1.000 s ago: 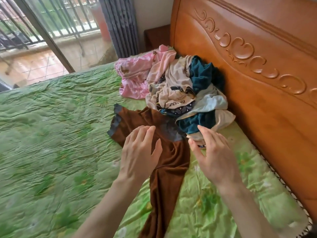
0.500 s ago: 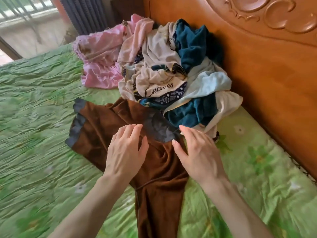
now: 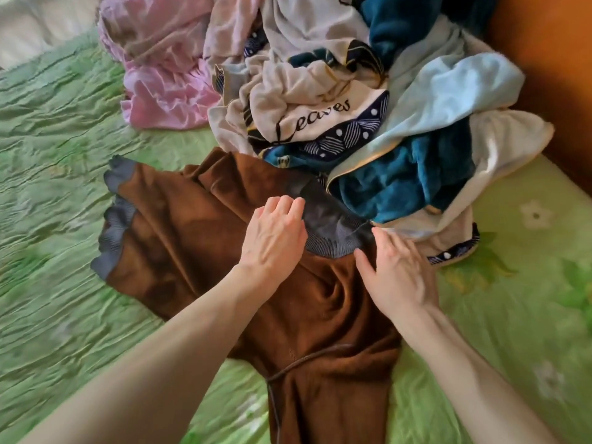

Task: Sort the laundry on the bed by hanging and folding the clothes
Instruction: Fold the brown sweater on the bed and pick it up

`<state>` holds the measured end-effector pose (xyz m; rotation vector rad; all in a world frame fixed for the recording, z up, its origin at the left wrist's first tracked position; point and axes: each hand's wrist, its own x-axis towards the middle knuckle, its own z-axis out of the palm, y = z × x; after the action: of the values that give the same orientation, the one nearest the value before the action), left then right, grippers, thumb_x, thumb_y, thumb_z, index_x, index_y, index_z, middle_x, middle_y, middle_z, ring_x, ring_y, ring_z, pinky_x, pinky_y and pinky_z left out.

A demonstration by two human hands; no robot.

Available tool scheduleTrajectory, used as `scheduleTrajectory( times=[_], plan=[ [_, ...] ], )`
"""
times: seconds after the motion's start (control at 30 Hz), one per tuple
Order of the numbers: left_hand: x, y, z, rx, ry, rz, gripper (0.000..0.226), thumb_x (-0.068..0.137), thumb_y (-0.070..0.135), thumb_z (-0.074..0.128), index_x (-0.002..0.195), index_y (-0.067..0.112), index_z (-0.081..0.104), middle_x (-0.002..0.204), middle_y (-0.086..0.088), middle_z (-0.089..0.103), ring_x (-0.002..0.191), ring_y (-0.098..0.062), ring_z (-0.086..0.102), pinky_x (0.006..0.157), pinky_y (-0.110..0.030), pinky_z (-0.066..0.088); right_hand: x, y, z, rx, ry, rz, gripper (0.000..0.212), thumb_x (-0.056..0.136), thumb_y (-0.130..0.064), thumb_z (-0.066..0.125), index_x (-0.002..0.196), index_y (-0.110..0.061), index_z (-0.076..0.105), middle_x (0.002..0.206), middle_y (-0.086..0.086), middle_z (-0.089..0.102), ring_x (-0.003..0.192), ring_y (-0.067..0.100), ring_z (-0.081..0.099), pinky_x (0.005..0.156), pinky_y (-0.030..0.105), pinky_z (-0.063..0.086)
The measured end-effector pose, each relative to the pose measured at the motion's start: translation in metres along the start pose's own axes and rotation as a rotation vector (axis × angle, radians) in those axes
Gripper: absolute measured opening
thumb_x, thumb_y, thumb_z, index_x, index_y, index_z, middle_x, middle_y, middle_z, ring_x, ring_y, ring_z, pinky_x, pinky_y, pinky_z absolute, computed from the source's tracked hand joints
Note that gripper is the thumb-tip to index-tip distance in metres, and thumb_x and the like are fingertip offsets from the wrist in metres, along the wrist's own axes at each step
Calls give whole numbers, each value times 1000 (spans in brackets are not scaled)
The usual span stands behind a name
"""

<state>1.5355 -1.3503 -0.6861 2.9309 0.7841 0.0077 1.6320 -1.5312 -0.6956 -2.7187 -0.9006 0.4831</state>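
Two hands flat on a brown garment, near a laundry heap.

Left hand (image 3: 275,238) and right hand (image 3: 395,277) lie released, fingers straight, grasping nothing, pressing the brown garment (image 3: 205,238) by its grey collar (image 3: 333,225) on the green bedspread (image 3: 54,174). Its near end is cut off; the far clothes pile (image 3: 336,100) hides its top edge, blurred.

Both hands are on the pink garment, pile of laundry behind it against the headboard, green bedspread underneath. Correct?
Not quite. The head view shows the left hand and right hand on the brown garment, near its grey collar. The pink garment lies untouched further back. The laundry pile by the headboard and the green bedspread are right.
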Motion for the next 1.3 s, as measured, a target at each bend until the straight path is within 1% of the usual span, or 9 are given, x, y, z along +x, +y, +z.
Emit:
scheduleTrajectory(
  times=[0.13,0.4,0.53,0.67,0.8,0.9,1.1,1.2,1.3],
  plan=[
    [10,0,30,-24,-42,-11,43,106,21,49,149,12,47,137,-7,58,124,-27,55,99,-39,50,15,-3,30,84,-111,170,84,101,-52,55,159,-1,23,153,23,42,138,40,40,118,43,25],
    [24,13,52,-146,-101,-275,57,101,4,59,151,10,34,137,-15,49,118,-33,53,98,-45,52,23,-11,38,535,-39,316,34,91,-39,74,108,-15,56,97,-1,61,86,21,52,71,28,31],
    [24,6,35,-262,-167,-276,85,98,1,58,164,24,9,129,-14,52,111,-31,57,94,-42,52,4,-21,9,534,13,84,16,92,-32,72,93,-20,61,84,-6,68,79,18,60,61,22,37],
    [26,-3,-4,-257,-306,-94,110,95,9,63,163,42,-16,119,-11,58,96,-30,64,85,-39,55,-22,-25,-30,472,78,-234,30,89,-14,77,119,-15,75,101,-1,72,93,20,68,86,33,57],
    [40,1,-42,73,-517,157,89,94,12,65,165,25,14,118,-14,64,108,-34,67,86,-41,55,-50,-18,-67,417,25,-456,37,83,-5,83,116,-20,78,82,-4,55,71,17,59,62,43,55],
    [38,15,-74,138,-417,153,58,92,7,66,143,15,39,111,-12,64,106,-36,67,76,-41,48,-66,-4,-93,410,72,-462,40,82,-8,86,118,-24,79,78,-10,46,65,11,52,55,39,53],
    [16,13,-145,233,-119,130,43,94,16,67,135,21,56,142,-11,33,128,-32,42,81,-39,44,-90,4,-152,470,178,-399,42,83,-9,85,120,-26,78,80,-15,50,68,9,57,61,27,48],
    [-3,0,-192,202,-73,299,36,101,22,61,137,21,60,142,-5,46,133,-26,45,105,-35,41,-105,3,-182,514,204,-375,38,84,-9,84,117,-26,79,87,-14,63,77,7,66,71,26,53],
    [-37,-13,-254,49,-209,290,18,102,23,62,120,18,64,114,-5,68,111,-28,64,94,-39,49,-123,-4,-217,593,219,-351,27,82,-9,86,106,-20,79,98,-15,73,94,-1,69,88,11,49]
  ],
)
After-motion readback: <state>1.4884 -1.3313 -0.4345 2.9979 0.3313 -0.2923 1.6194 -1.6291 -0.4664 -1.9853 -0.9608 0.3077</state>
